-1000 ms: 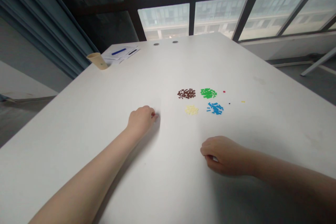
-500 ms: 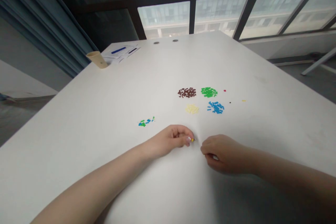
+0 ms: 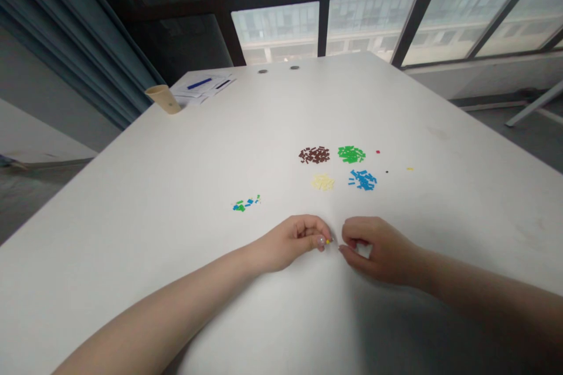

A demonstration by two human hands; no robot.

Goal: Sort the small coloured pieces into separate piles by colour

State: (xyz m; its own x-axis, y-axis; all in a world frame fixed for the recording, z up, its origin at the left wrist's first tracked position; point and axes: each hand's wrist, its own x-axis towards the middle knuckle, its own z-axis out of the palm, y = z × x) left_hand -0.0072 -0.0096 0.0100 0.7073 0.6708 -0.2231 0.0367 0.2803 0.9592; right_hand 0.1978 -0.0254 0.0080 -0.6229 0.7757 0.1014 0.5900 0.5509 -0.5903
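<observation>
On the white worktop, the left hand's fingertips pinch a tiny, feather-light yellow piece, holdable only by its edges, with the right hand's fingers curled just beside it.

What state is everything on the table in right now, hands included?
left hand, pinching a yellow piece
right hand, curled beside the yellow piece, any hold unclear
brown pieces, loose heap
green pieces, loose heap
blue pieces, loose heap
pale yellow pieces, loose heap
blue-green pieces, loose strip apart from the heaps
cup, upright
pen, lying on papers
</observation>
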